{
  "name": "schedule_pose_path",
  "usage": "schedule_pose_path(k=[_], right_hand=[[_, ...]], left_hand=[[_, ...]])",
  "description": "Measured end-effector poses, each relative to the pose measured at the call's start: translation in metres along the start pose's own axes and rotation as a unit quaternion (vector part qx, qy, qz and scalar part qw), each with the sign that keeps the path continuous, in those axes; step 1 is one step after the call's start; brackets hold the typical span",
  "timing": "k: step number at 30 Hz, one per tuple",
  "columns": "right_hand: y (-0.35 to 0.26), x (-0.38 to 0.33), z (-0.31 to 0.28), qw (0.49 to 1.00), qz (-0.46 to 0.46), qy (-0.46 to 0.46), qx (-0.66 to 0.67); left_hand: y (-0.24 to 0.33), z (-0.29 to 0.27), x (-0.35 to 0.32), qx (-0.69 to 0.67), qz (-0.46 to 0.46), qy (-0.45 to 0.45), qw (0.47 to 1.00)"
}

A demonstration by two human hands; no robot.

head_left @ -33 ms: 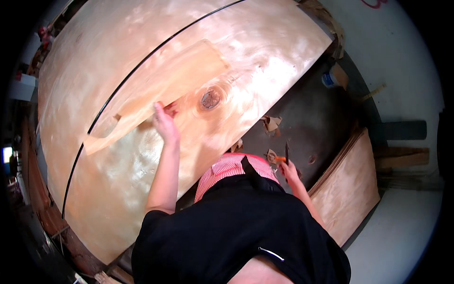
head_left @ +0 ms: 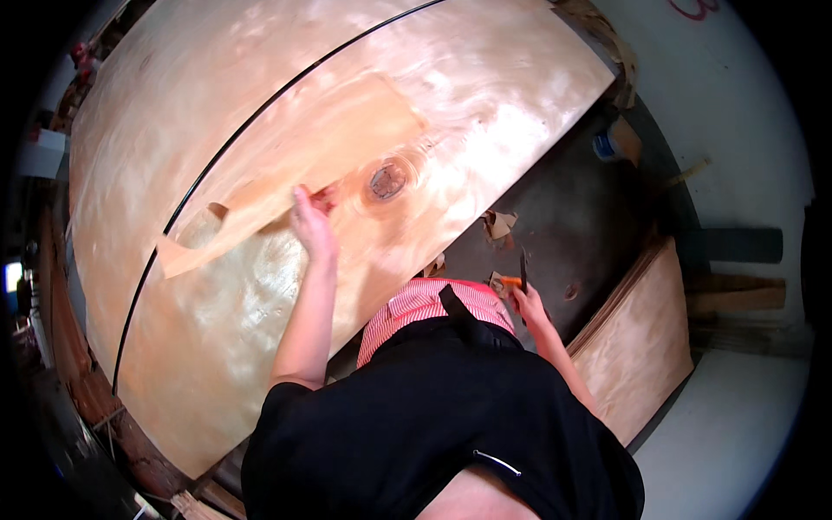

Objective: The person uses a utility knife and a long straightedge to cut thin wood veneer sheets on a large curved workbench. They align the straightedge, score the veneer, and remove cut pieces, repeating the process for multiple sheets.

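A black cord (head_left: 192,186) curves left of the left hand (head_left: 314,224), which pinches the near edge of a veneer strip (head_left: 325,143) extending beyond it. Just right lies a dark knot (head_left: 387,180). The right hand (head_left: 529,305) grips an orange-and-black tool (head_left: 523,270), with stacked sheets (head_left: 641,334) to its right.

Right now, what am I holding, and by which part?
Your left hand holds a thin wood piece by its near edge, about midway along. Your right hand grips a dark and orange tool; the gripped part is hidden.

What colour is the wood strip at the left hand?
Light orange-tan; the wood strip shows best in head view.
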State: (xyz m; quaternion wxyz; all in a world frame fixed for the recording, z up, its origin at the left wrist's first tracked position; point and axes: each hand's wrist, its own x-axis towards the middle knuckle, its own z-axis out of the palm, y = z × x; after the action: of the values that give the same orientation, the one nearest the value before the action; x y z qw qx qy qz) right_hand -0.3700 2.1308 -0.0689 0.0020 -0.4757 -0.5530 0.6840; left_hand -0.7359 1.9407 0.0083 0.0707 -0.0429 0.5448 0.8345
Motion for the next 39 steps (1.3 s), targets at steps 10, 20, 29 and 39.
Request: schedule_pose_path(k=[10, 20, 29, 39], right_hand=[[-0.18, 0.17, 0.134, 0.961, -0.021, -0.275, -0.014], [-0.193, 0.254, 0.133, 0.942, 0.047, -0.318, -0.099], [-0.186, 0.243, 0.121, 0.94, 0.038, -0.309, -0.139], [-0.181, 0.211, 0.113, 0.794, -0.266, -0.315, -0.447]], left_hand=[[-0.123, 0.022, 0.003, -0.101, -0.245, 0.125, 0.956], [-0.093, 0.0, -0.017, 0.34, -0.213, 0.067, 0.914], [-0.118, -0.003, -0.013, 0.719, 0.173, 0.068, 0.67], [-0.128, -0.022, -0.01, 0.691, 0.169, 0.191, 0.676]])
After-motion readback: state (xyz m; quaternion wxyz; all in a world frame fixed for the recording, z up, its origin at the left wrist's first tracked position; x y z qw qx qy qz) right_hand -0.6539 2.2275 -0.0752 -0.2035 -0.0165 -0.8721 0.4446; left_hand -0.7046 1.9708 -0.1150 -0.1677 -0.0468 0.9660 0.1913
